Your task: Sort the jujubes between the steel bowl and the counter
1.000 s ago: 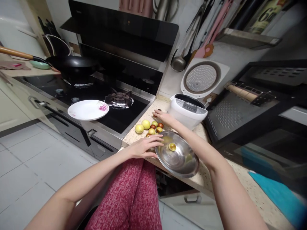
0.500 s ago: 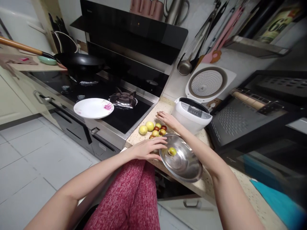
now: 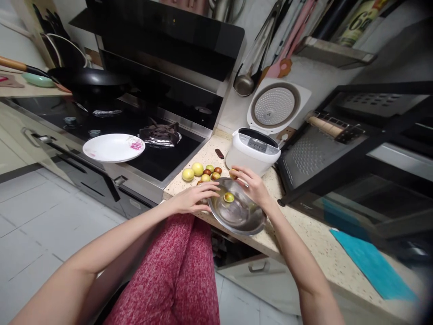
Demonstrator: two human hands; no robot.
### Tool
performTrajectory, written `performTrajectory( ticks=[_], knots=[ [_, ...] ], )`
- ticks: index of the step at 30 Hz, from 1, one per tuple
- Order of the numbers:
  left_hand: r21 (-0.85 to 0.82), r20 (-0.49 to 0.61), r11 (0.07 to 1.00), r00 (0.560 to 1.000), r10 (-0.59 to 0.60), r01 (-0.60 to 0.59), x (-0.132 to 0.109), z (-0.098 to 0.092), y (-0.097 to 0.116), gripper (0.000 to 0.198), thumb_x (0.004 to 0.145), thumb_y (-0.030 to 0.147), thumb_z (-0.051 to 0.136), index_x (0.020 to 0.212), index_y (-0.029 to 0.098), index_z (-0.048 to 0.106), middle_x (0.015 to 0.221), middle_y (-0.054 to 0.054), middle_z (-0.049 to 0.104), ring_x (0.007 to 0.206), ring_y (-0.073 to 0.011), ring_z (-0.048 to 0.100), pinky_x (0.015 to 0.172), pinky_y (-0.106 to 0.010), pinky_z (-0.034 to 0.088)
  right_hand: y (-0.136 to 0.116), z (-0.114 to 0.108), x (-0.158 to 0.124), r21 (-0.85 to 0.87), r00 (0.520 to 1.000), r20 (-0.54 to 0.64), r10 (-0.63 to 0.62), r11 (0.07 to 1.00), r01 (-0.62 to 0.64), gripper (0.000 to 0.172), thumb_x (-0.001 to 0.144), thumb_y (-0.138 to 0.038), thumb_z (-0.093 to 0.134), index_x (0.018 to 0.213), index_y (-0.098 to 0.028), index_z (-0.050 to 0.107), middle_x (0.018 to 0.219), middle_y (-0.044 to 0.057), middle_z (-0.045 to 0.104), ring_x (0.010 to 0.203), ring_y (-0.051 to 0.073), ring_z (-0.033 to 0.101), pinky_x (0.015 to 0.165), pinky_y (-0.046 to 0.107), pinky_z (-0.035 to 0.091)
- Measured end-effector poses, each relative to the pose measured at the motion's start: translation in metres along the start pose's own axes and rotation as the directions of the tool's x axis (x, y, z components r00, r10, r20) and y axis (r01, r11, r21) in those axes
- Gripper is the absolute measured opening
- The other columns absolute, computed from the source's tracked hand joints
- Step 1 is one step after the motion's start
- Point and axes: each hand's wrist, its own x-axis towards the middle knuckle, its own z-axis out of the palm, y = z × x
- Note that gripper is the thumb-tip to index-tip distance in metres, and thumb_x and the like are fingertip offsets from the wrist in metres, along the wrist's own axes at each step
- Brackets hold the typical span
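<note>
My right hand (image 3: pixel 251 184) is above the far side of a steel bowl (image 3: pixel 237 219), its fingertips closed on a brownish jujube (image 3: pixel 233 173). Inside the bowl lies one yellow-green jujube (image 3: pixel 229 197). My left hand (image 3: pixel 194 198) is at the bowl's near-left rim, fingers stretched and a little apart; whether they press on the rim I cannot tell. Just beyond the left fingers, several green and red-brown jujubes (image 3: pixel 215 176) are grouped on the counter, partly hidden by that hand. Two larger yellow round fruits (image 3: pixel 192 171) sit at their left.
A white rice cooker (image 3: pixel 252 155) with its lid up stands behind the bowl, a small dark brown object (image 3: pixel 219 154) beside it. On the stove are a flowered white plate (image 3: pixel 113 148) and a wok (image 3: pixel 89 79). A black oven (image 3: pixel 365 180) and blue cloth (image 3: pixel 375 264) are at right.
My right hand has drawn back from beside the rice cooker to above the bowl and now holds a jujube. My left hand stays by the rim. The whole view has shifted somewhat.
</note>
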Motion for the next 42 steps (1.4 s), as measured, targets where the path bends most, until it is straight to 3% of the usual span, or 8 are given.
performTrajectory(
  ticks=[3, 7, 13, 19, 25, 29, 35, 42],
  knots=[
    [0.009, 0.013, 1.000, 1.000, -0.001, 0.001, -0.001, -0.001, -0.001, 0.052, 0.101, 0.052, 0.060, 0.143, 0.021, 0.059, 0.151, -0.018, 0.057, 0.153, -0.0331, 0.043, 0.124, -0.056, 0.043, 0.001, -0.002, -0.014, 0.148, 0.999, 0.006, 0.037, 0.988, -0.037, 0.028, 0.102, -0.031, 0.063, 0.128, -0.023, 0.071, 0.129, 0.014, 0.072, 0.121, 0.029, 0.070, 0.107, 0.048, 0.056],
    [0.025, 0.018, 1.000, 1.000, 0.001, -0.001, -0.003, -0.001, -0.002, 0.055, 0.102, 0.056, 0.056, 0.142, 0.019, 0.058, 0.153, -0.020, 0.054, 0.153, -0.0342, 0.043, 0.123, -0.056, 0.043, 0.005, -0.004, -0.022, 0.259, 0.993, 0.118, 0.011, 0.965, -0.042, 0.028, 0.097, -0.030, 0.070, 0.123, -0.021, 0.072, 0.124, 0.013, 0.075, 0.117, 0.029, 0.071, 0.104, 0.046, 0.056],
    [0.024, 0.029, 1.000, 0.999, -0.016, 0.016, -0.001, -0.005, 0.003, 0.054, 0.104, 0.058, 0.050, 0.140, 0.019, 0.059, 0.152, -0.019, 0.055, 0.151, -0.0354, 0.045, 0.123, -0.059, 0.043, 0.005, -0.012, -0.024, 0.244, 0.960, 0.276, 0.044, 0.963, -0.114, 0.030, 0.091, -0.017, 0.071, 0.121, -0.020, 0.073, 0.117, 0.011, 0.072, 0.107, 0.027, 0.070, 0.097, 0.041, 0.056],
    [0.030, 0.036, 0.999, 0.999, -0.020, 0.019, 0.001, -0.006, 0.004, 0.055, 0.103, 0.060, 0.050, 0.139, 0.020, 0.060, 0.150, -0.018, 0.056, 0.150, -0.0354, 0.046, 0.122, -0.060, 0.043, 0.007, -0.011, -0.025, 0.208, 0.931, 0.359, 0.067, 0.967, -0.150, 0.025, 0.084, -0.008, 0.074, 0.106, -0.019, 0.073, 0.107, 0.007, 0.071, 0.096, 0.024, 0.068, 0.089, 0.036, 0.054],
    [0.043, 0.050, 0.999, 0.998, -0.028, 0.026, 0.000, -0.007, 0.003, 0.057, 0.103, 0.063, 0.046, 0.139, 0.020, 0.059, 0.151, -0.019, 0.055, 0.151, -0.0354, 0.045, 0.122, -0.059, 0.043, 0.007, -0.011, -0.025, 0.220, 0.923, 0.380, 0.057, 0.964, -0.151, 0.022, 0.083, -0.009, 0.075, 0.104, -0.017, 0.070, 0.103, 0.007, 0.072, 0.095, 0.023, 0.067, 0.087, 0.033, 0.051],
    [0.033, 0.053, 0.999, 0.998, -0.028, 0.026, 0.001, -0.007, 0.005, 0.058, 0.104, 0.063, 0.044, 0.142, 0.021, 0.057, 0.152, -0.018, 0.054, 0.150, -0.0343, 0.045, 0.124, -0.060, 0.041, 0.008, -0.015, -0.024, 0.226, 0.916, 0.398, 0.061, 0.961, -0.162, 0.019, 0.087, -0.018, 0.077, 0.105, -0.017, 0.072, 0.104, 0.008, 0.073, 0.095, 0.023, 0.068, 0.088, 0.033, 0.051],
    [0.014, 0.049, 0.999, 0.998, -0.030, 0.029, 0.000, -0.007, 0.005, 0.058, 0.106, 0.061, 0.041, 0.147, 0.022, 0.054, 0.155, -0.017, 0.052, 0.153, -0.0332, 0.042, 0.125, -0.059, 0.039, 0.007, -0.018, -0.023, 0.269, 0.947, 0.305, 0.102, 0.945, -0.189, 0.025, 0.090, -0.039, 0.078, 0.104, -0.019, 0.075, 0.106, 0.009, 0.077, 0.097, 0.025, 0.072, 0.090, 0.036, 0.054],
    [0.008, -0.002, 1.000, 1.000, 0.023, -0.023, -0.002, -0.005, 0.002, 0.046, 0.104, 0.051, 0.055, 0.138, 0.021, 0.062, 0.148, -0.017, 0.059, 0.149, -0.0340, 0.048, 0.122, -0.056, 0.044, 0.016, -0.010, -0.024, 0.254, 0.978, 0.008, 0.207, 0.946, -0.202, 0.016, 0.096, -0.034, 0.067, 0.095, -0.020, 0.076, 0.098, 0.008, 0.078, 0.091, 0.025, 0.072, 0.086, 0.038, 0.056]
  ],
)
